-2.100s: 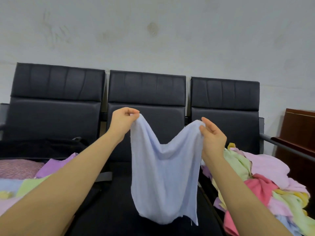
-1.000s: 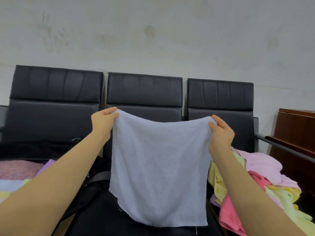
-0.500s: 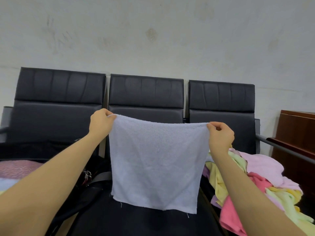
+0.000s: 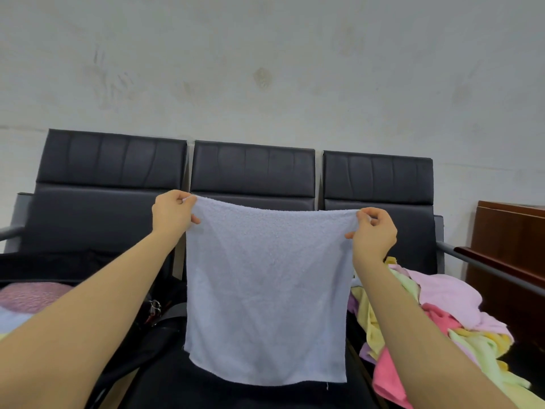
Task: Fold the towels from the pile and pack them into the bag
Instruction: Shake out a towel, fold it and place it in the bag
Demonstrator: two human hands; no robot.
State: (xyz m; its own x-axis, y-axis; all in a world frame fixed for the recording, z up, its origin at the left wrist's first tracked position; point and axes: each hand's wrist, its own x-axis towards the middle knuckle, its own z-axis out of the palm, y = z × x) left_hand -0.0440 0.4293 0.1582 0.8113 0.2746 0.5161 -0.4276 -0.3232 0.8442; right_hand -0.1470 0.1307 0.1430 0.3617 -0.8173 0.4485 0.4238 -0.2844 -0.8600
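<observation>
Change: the pale blue towel, sagging between the hands two seconds ago, is now pulled flat at the centre of the frame.
Left hand: pinched closed on the top left corner.
Right hand: pinched closed on the top right corner.
Pile: lower right, on the seat.
Bag: dark, lower left.
Risk: the hands are not level, so I think the fold may come out crooked; a corner could slip from such a small pinch.
</observation>
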